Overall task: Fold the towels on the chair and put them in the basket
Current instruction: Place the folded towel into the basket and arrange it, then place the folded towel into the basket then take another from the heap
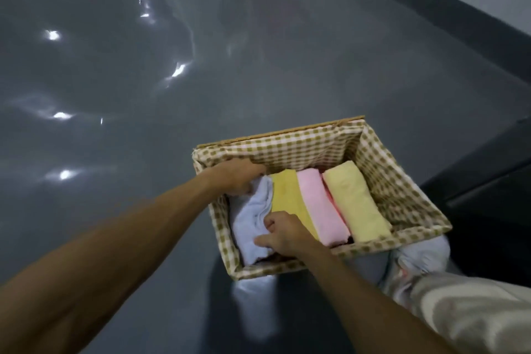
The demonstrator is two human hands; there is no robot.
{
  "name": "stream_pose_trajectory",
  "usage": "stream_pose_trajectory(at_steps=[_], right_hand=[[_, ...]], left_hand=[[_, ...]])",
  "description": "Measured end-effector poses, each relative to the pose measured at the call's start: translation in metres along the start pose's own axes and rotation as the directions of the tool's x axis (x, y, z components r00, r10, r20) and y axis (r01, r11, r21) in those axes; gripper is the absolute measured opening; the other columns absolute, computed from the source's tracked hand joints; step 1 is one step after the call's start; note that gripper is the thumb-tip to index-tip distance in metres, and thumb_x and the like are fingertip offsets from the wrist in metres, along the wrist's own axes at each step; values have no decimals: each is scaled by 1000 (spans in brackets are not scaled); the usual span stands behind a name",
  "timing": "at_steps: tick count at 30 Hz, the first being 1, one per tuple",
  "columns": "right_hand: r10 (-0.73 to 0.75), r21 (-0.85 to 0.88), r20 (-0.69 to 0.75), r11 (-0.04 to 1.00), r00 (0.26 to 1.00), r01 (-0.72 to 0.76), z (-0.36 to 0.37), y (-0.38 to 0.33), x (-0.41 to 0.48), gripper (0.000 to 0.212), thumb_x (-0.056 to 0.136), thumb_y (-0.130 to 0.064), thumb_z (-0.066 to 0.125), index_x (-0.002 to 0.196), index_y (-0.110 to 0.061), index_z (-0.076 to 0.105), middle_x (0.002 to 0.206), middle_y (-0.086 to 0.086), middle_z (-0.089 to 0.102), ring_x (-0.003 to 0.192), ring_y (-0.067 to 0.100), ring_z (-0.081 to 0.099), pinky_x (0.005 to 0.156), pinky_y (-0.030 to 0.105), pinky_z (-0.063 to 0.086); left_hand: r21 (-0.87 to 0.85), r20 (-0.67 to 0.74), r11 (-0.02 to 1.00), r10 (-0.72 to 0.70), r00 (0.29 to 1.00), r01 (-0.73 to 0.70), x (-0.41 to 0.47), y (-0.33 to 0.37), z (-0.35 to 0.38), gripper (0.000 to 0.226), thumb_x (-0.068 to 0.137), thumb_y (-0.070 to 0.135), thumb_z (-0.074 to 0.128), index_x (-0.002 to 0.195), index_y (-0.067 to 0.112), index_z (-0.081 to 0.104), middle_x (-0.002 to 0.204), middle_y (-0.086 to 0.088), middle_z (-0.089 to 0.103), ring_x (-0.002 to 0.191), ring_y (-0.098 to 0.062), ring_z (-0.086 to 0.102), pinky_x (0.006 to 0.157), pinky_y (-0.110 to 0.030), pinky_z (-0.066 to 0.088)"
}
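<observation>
Hands at both ends of a folded light blue cloth towel [250, 218] in a rectangular woven basket [388, 181]

The basket is lined with brown-and-white checked fabric and stands on a glossy grey floor [115, 80]. Four folded towels lie in it side by side, each one touching the next. From left to right these are the light blue towel, a folded yellow cloth towel [287, 195], a folded pink cloth towel [321, 207] and a folded pale yellow cloth towel [356, 201]. The light blue towel lies against the left wall of the basket and its top is creased; the other three look smooth.

The left hand [238, 175] reaches over the far left corner of the basket, and its fingers are curled over the far end of the light blue towel. The right hand [283, 234] comes over the near rim and lies on the near end of the same towel, with thumb and forefinger pinching its folds. The back part of this hand covers the near end of the yellow towel. The two hands are apart, with the middle of the light blue towel between them. Both forearms are bare.

A leg in light trousers [474, 310] shows at the lower right, near the right corner of the basket. A dark object [488, 195], too dim to identify, stands to the right of the basket. A black skirting band [459, 8] runs along the wall at the upper right.
</observation>
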State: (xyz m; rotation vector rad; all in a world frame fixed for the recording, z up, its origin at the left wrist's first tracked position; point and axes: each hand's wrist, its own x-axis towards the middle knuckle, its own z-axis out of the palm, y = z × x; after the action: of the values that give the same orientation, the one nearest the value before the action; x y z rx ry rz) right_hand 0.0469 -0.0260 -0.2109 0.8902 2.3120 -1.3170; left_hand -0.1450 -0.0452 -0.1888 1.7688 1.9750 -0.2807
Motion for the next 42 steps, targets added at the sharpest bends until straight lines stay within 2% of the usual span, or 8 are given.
stream_pose_trajectory(at_steps=[4,9,12,17,23,27,36,42], right_hand=[[76,-132,15,989,997,-73,12,4,8,43,93,-29,60,125,-1,51,129,17,54,118,32,49,91,33,36],[72,-159,-82,984,994,-84,-24,5,-4,27,90,-17,55,114,-8,63,118,13,62,107,29,56,85,30,45],[54,-134,-185,988,981,-80,-69,11,-34,23,89,-20,59,109,-14,69,117,8,66,107,25,59,89,30,47],[48,-161,-436,978,899,-130,-165,36,-126,19,90,-19,62,104,-16,73,110,2,70,105,19,62,83,26,47],[139,-28,-749,970,648,-242,-245,92,-285,17,93,-21,60,107,-20,71,99,-5,69,99,12,63,80,21,43],[244,96,-850,943,468,-319,-264,146,-392,16,93,-19,59,105,-21,70,94,-9,64,96,11,62,83,21,46],[503,420,-860,795,90,-438,-253,275,-570,21,86,-11,61,106,-14,70,105,1,73,102,17,65,83,19,42],[527,548,-829,702,-184,-455,-245,349,-639,22,84,-8,57,99,-12,73,98,8,73,96,28,65,85,32,47]], left_hand=[[53,-42,993,-101,994,103,3,-4,23,32,96,15,44,126,12,54,124,-11,60,109,-28,59,90,-38,47],[128,-177,979,-136,975,160,3,16,2,29,96,23,45,123,18,56,120,-6,62,104,-27,61,72,-34,43],[-83,-188,985,-165,968,151,6,50,-30,29,90,27,55,118,20,59,116,-5,65,104,-26,61,82,-36,51],[-380,-300,919,-15,954,-105,21,142,-97,20,87,17,61,105,14,70,105,-6,71,99,-22,65,84,-29,49],[-415,-418,840,165,893,-350,41,300,-167,25,89,45,54,89,24,67,98,-1,71,102,-23,63,102,-42,41],[-392,-484,786,265,834,-477,48,416,-196,29,93,48,52,94,23,68,96,3,70,98,-19,63,92,-37,48],[-312,-293,633,646,705,-709,61,647,-194,11,93,25,55,99,27,65,92,15,62,84,-2,59,66,-13,42],[-268,-162,561,775,611,-783,77,769,-156,18,91,19,56,107,22,65,107,7,65,97,-6,59,81,-17,43]])
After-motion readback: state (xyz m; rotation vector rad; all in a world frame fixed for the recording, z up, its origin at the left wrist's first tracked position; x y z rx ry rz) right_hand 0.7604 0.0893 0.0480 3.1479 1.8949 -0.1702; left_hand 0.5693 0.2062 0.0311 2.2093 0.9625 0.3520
